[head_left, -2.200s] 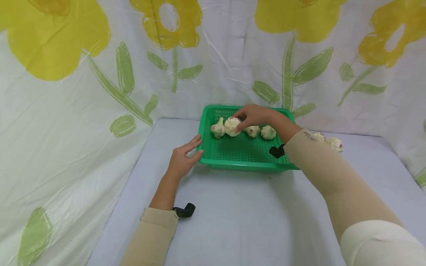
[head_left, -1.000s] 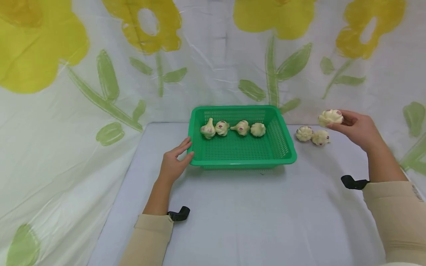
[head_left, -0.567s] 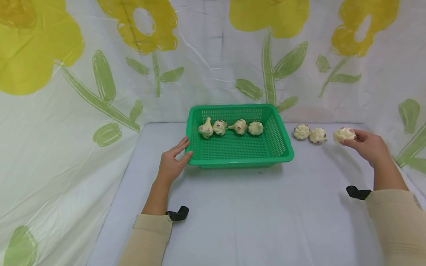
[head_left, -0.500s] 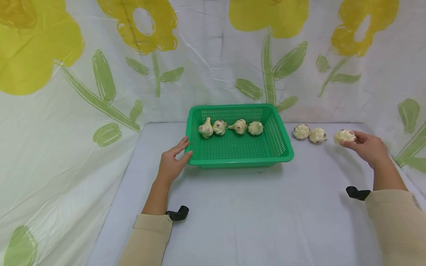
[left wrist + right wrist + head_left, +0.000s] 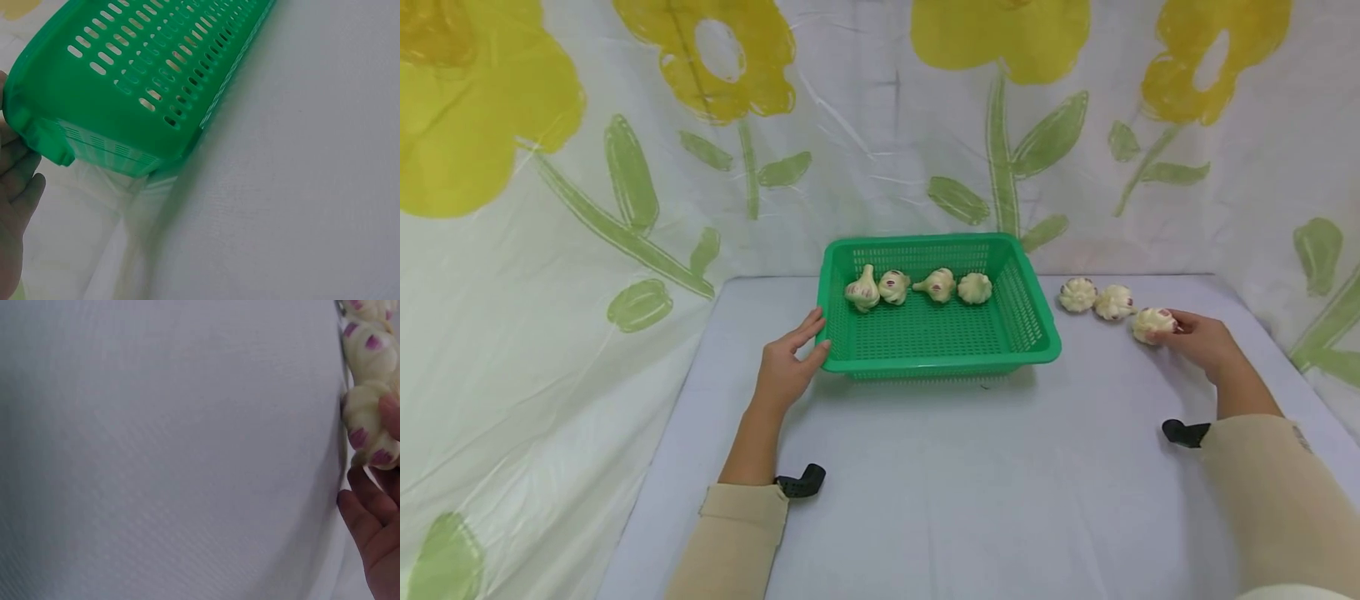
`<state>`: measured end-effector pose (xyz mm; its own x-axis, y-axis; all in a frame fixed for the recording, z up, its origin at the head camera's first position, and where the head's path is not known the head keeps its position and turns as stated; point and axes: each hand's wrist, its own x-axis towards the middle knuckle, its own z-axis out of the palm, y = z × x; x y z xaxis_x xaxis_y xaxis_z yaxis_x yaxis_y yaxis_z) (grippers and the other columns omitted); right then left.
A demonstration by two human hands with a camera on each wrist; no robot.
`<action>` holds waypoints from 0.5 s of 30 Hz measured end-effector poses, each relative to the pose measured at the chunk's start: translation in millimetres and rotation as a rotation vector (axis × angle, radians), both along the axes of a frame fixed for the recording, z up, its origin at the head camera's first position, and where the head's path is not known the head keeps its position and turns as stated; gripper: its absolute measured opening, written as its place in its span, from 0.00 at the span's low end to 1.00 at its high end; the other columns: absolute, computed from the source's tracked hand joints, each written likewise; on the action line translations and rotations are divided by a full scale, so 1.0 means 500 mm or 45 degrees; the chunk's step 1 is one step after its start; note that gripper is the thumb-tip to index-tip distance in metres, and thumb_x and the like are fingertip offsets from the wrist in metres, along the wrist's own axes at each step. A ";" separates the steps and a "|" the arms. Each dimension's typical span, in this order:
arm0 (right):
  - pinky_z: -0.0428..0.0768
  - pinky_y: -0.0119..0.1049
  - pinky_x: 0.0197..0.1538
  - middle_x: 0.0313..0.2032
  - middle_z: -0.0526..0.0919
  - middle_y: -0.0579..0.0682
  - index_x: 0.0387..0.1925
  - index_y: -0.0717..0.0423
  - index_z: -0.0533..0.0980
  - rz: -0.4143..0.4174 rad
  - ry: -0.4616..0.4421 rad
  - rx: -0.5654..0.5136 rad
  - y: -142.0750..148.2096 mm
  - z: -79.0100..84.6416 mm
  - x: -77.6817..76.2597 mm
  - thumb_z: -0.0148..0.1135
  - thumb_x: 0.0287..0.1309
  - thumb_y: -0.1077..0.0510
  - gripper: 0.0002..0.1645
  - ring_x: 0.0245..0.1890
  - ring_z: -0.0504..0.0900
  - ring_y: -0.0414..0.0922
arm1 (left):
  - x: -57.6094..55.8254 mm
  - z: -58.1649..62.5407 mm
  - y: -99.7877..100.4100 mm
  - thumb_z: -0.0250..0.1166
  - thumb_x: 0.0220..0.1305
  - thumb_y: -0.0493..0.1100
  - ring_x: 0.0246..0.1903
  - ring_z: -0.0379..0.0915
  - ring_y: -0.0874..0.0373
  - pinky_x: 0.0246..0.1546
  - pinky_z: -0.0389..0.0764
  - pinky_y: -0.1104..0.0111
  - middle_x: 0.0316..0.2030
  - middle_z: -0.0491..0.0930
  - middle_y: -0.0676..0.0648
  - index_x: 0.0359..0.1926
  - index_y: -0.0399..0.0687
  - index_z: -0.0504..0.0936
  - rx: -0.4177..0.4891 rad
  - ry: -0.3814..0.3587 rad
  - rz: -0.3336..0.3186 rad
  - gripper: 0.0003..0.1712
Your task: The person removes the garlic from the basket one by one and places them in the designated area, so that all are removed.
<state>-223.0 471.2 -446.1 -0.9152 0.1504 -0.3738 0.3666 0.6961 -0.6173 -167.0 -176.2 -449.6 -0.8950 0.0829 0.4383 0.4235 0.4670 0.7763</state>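
My right hand (image 5: 1208,346) pinches a cream garlic bulb (image 5: 1150,324) with purple marks, low at the table's right side. In the right wrist view this garlic bulb (image 5: 365,422) lies against another bulb, thumb and fingertips around its near end. Two more garlic bulbs stand to its left, the middle bulb (image 5: 1114,302) and the far bulb (image 5: 1078,295). On the left, my left hand (image 5: 784,368) rests with fairly straight fingers against the left rim of a green plastic basket (image 5: 940,363); its fingertips touch the rim (image 5: 53,150) in the left wrist view.
Several garlic bulbs sit along the basket's back part, among them a long-necked bulb (image 5: 863,290) and a round bulb (image 5: 975,288). The white-covered table (image 5: 970,483) meets a flower-printed curtain (image 5: 865,150) behind and at the sides.
My right hand has taken a garlic bulb from the basket area to the table's right, then lowered it and moved it left against the middle bulb. The left hand has stayed on the rim.
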 end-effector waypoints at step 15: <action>0.55 0.76 0.63 0.74 0.35 0.70 0.77 0.55 0.36 -0.015 -0.055 -0.018 -0.005 -0.007 -0.025 0.55 0.56 0.23 0.66 0.72 0.40 0.74 | 0.024 0.035 0.028 0.61 0.66 0.32 0.66 0.68 0.50 0.67 0.68 0.56 0.65 0.72 0.42 0.61 0.32 0.76 0.033 -0.052 0.049 0.22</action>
<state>-235.5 468.6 -449.4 -0.8965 0.1556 -0.4148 0.4011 0.6826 -0.6108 -155.0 -162.5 -432.2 -0.9146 0.0371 0.4026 0.3730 0.4616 0.8049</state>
